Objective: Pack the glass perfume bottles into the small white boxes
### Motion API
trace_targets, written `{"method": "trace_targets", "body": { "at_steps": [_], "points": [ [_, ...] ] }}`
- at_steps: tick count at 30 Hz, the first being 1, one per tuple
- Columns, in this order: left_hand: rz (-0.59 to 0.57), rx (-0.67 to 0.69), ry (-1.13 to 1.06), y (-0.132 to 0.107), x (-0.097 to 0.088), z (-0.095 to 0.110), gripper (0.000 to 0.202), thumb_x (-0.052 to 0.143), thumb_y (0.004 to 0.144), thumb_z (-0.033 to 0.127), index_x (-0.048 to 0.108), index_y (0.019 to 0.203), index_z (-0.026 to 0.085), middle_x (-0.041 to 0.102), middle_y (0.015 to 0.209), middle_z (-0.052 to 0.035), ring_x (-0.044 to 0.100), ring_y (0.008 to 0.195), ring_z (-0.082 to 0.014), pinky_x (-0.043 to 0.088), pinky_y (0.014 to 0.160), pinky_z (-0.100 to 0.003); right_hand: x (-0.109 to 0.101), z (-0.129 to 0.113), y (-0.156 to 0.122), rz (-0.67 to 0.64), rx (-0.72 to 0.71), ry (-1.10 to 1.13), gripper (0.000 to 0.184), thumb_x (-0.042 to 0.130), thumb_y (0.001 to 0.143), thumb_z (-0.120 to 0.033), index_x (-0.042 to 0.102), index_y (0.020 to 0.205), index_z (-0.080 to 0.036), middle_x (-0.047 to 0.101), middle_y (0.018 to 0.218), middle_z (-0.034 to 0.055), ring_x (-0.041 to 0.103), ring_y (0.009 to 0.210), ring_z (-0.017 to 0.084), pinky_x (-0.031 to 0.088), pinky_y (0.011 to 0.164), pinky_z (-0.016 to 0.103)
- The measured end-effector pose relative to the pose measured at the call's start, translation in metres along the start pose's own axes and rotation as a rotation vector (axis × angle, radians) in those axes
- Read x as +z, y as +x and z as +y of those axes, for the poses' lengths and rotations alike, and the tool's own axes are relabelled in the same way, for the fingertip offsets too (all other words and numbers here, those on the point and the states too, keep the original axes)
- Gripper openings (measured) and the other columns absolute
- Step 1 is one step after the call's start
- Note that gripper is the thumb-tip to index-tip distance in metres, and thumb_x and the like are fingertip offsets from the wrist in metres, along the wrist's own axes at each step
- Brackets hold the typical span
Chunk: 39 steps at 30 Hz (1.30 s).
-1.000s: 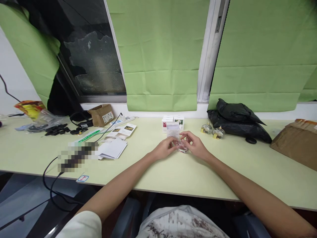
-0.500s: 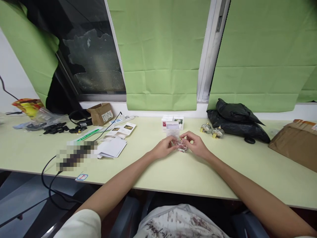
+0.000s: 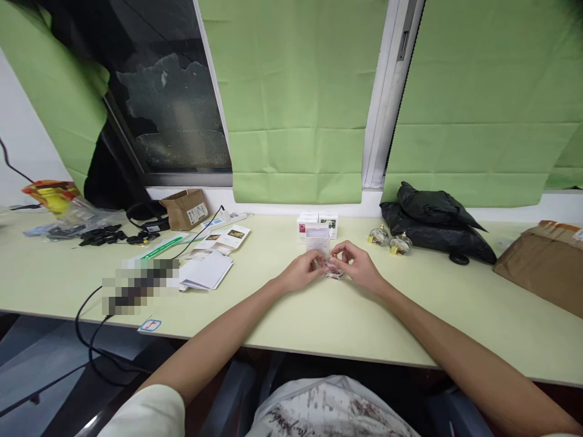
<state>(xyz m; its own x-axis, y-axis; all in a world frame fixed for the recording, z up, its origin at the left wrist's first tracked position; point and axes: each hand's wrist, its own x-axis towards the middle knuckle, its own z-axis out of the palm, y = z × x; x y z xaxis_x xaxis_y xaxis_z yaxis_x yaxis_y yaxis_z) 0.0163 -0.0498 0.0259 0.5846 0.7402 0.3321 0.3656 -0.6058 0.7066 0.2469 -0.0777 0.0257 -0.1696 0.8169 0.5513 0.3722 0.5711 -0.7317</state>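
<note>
A small clear glass bottle with a gold neck [image 3: 334, 273] stands upright on the table, between my two hands. My left hand [image 3: 301, 271] is closed against the bottle's left side. My right hand [image 3: 359, 264] pinches the gold part at its top, whose exact shape the fingers partly hide. Just behind the bottle is an upright white box [image 3: 317, 238] with printed text on its face. Two similar round glass bottles with gold tops, one a gold-capped bottle [image 3: 401, 244], stand farther right.
Behind stand small white boxes [image 3: 328, 223] with flower pictures. Black plastic bags [image 3: 437, 224] and a cardboard box [image 3: 542, 264] lie to the right. On the left are white papers [image 3: 207, 271], a small carton [image 3: 186, 209], cables and black parts [image 3: 104, 235].
My right fingers have shifted very slightly at the bottle's gold top. Everything else stays where it was.
</note>
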Motion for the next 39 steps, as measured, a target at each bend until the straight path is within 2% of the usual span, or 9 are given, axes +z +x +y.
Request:
{"method": "trace_targets", "body": {
  "at_steps": [3, 8, 11, 15, 18, 22, 26, 31, 39],
  "points": [
    [0.003, -0.004, -0.004, 0.000, 0.000, 0.001, 0.042, 0.067, 0.094, 0.059, 0.064, 0.114, 0.022, 0.069, 0.106, -0.0038, 0.057, 0.074, -0.0140, 0.045, 0.068, -0.029, -0.003, 0.000, 0.000, -0.019, -0.026, -0.027, 0.015, 0.069, 0.092, -0.032, 0.068, 0.106, -0.026, 0.071, 0.095, 0.0012, 0.059, 0.072, 0.016, 0.049, 0.067, 0.030],
    [0.007, -0.001, -0.018, 0.000, 0.001, 0.000, 0.042, 0.068, 0.094, 0.060, 0.064, 0.111, 0.022, 0.069, 0.105, -0.0031, 0.056, 0.073, -0.0136, 0.045, 0.068, -0.029, -0.006, 0.004, 0.001, -0.034, -0.148, -0.063, 0.013, 0.066, 0.092, -0.024, 0.066, 0.105, -0.025, 0.071, 0.112, 0.0044, 0.060, 0.076, 0.016, 0.052, 0.071, 0.031],
    [0.011, -0.003, -0.016, 0.000, 0.001, 0.000, 0.042, 0.067, 0.094, 0.060, 0.063, 0.111, 0.022, 0.069, 0.106, -0.0031, 0.056, 0.073, -0.0136, 0.045, 0.068, -0.029, -0.008, 0.003, 0.001, -0.042, -0.224, -0.142, 0.012, 0.064, 0.092, -0.020, 0.065, 0.103, -0.024, 0.070, 0.111, 0.0048, 0.059, 0.076, 0.016, 0.051, 0.070, 0.032],
    [0.002, -0.011, -0.006, 0.000, 0.001, -0.001, 0.042, 0.066, 0.094, 0.060, 0.062, 0.111, 0.022, 0.069, 0.107, -0.0035, 0.057, 0.074, -0.0138, 0.046, 0.068, -0.029, -0.011, 0.000, 0.002, -0.038, -0.296, -0.221, 0.016, 0.058, 0.095, -0.017, 0.068, 0.105, -0.026, 0.070, 0.106, 0.0059, 0.063, 0.089, 0.020, 0.051, 0.073, 0.033],
    [-0.002, -0.015, -0.001, 0.000, 0.001, -0.001, 0.041, 0.067, 0.094, 0.059, 0.061, 0.111, 0.022, 0.069, 0.107, -0.0036, 0.058, 0.075, -0.0142, 0.047, 0.069, -0.029, -0.012, -0.001, 0.002, -0.038, -0.286, -0.211, 0.018, 0.055, 0.100, -0.021, 0.070, 0.106, -0.026, 0.069, 0.102, 0.0069, 0.064, 0.092, 0.022, 0.052, 0.073, 0.034],
    [-0.005, -0.017, -0.005, -0.001, 0.000, -0.001, 0.041, 0.067, 0.094, 0.059, 0.062, 0.110, 0.021, 0.070, 0.108, -0.0044, 0.058, 0.075, -0.0145, 0.047, 0.070, -0.030, -0.011, 0.001, 0.001, -0.031, -0.216, -0.192, 0.015, 0.057, 0.102, -0.029, 0.072, 0.104, -0.026, 0.068, 0.096, 0.0064, 0.061, 0.080, 0.021, 0.050, 0.069, 0.035],
    [-0.005, -0.014, 0.000, -0.001, 0.000, 0.001, 0.042, 0.067, 0.093, 0.059, 0.062, 0.109, 0.021, 0.070, 0.108, -0.0047, 0.058, 0.075, -0.0146, 0.047, 0.069, -0.030, -0.010, 0.001, 0.001, -0.004, -0.205, -0.218, 0.014, 0.059, 0.102, -0.033, 0.071, 0.100, -0.025, 0.066, 0.091, 0.0045, 0.056, 0.071, 0.018, 0.046, 0.067, 0.034],
    [-0.010, -0.010, 0.000, -0.001, 0.000, 0.000, 0.041, 0.067, 0.094, 0.059, 0.062, 0.111, 0.021, 0.070, 0.109, -0.0043, 0.058, 0.076, -0.0145, 0.046, 0.070, -0.029, -0.011, 0.000, 0.001, -0.022, -0.237, -0.206, 0.013, 0.058, 0.099, -0.023, 0.071, 0.103, -0.026, 0.067, 0.098, 0.0059, 0.061, 0.083, 0.020, 0.049, 0.069, 0.033],
    [-0.015, 0.005, 0.035, -0.001, 0.000, 0.001, 0.042, 0.065, 0.096, 0.059, 0.064, 0.113, 0.021, 0.070, 0.107, -0.0049, 0.058, 0.078, -0.0155, 0.045, 0.070, -0.029, -0.009, 0.005, 0.001, -0.034, -0.242, -0.147, 0.031, 0.049, 0.088, -0.007, 0.069, 0.105, -0.024, 0.068, 0.109, 0.0068, 0.065, 0.091, 0.020, 0.051, 0.072, 0.032]
  ]
}}
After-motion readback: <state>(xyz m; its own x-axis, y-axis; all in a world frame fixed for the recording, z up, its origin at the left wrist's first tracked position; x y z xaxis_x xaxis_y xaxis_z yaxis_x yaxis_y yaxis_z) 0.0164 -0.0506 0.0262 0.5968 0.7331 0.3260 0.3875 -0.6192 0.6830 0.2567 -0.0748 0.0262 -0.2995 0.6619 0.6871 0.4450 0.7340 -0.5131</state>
